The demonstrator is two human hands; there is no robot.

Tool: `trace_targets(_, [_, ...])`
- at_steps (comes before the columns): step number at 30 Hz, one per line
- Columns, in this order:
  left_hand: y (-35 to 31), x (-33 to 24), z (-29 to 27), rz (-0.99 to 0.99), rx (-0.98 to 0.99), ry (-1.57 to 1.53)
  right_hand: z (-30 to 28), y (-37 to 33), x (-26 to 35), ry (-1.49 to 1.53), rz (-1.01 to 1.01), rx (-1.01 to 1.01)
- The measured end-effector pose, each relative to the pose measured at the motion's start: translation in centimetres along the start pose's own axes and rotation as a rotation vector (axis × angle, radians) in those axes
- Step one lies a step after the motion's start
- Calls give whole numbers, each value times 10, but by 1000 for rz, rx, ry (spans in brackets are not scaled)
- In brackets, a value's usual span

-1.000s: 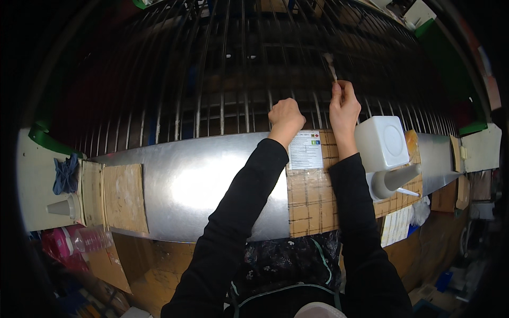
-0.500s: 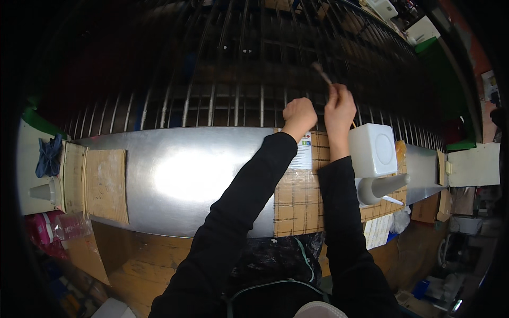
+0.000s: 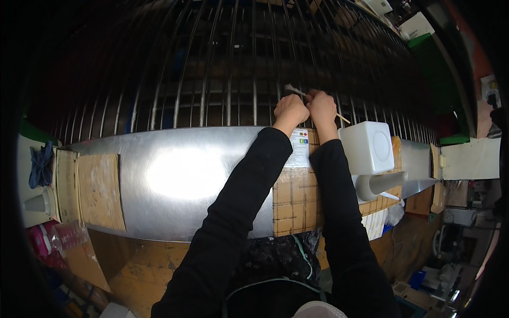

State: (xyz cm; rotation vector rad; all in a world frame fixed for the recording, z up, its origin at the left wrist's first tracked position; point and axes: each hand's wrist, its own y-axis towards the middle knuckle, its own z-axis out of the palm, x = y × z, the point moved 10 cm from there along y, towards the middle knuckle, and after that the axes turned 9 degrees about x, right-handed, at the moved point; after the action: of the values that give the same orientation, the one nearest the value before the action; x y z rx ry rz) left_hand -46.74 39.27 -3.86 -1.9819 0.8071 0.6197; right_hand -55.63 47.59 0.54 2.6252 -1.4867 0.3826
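Observation:
My right hand [image 3: 321, 106] is closed round a thin wooden stick [image 3: 343, 118] with a pale, brush-like tip [image 3: 293, 89]. The stick's tail pokes out to the right of the hand, and its tip points far left, over the metal rods. Close beside it, my left hand [image 3: 291, 110] is curled shut just past the bench's far edge. Its fingers are turned away, so what they grip is hidden. Below the hands, a printed label sheet [image 3: 300, 151] lies on a taped cardboard sheet [image 3: 294, 204]. Right of my right forearm stands a white square plastic container [image 3: 366, 148].
Long metal rods [image 3: 229, 90] run away from the shiny metal bench top [image 3: 143, 206]. A grey-white cylindrical object [image 3: 379, 184] lies near the container. Ridged cardboard [image 3: 99, 191] rests at the left, by a blue cloth [image 3: 41, 164] and a clear plastic bottle [image 3: 68, 236].
My right hand has come left and slightly nearer, beside my left hand. The stick's pale tip has swung left and down, and its tail now shows more. My left hand stays closed.

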Motion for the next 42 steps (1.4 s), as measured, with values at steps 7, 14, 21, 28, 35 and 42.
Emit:
trace_targets(7, [4, 1, 6, -8, 99, -14, 27, 97, 13, -278, -106, 21])
trace_targets(14, [5, 1, 9, 13, 165, -21, 17, 32, -14, -95, -82, 206])
trace_targets(21, [4, -3, 5, 20, 102, 11, 11, 42, -3, -72, -112, -28])
trace_targets(28, [1, -7, 4, 44, 104, -8, 27, 113, 24, -294, -284, -60])
trace_targets(35, [-4, -5, 6, 58, 149, -33, 16, 55, 6, -236, -77, 76])
trace_targets(42, [-3, -6, 6, 39, 124, -41, 16, 107, 40, -371, -193, 28])
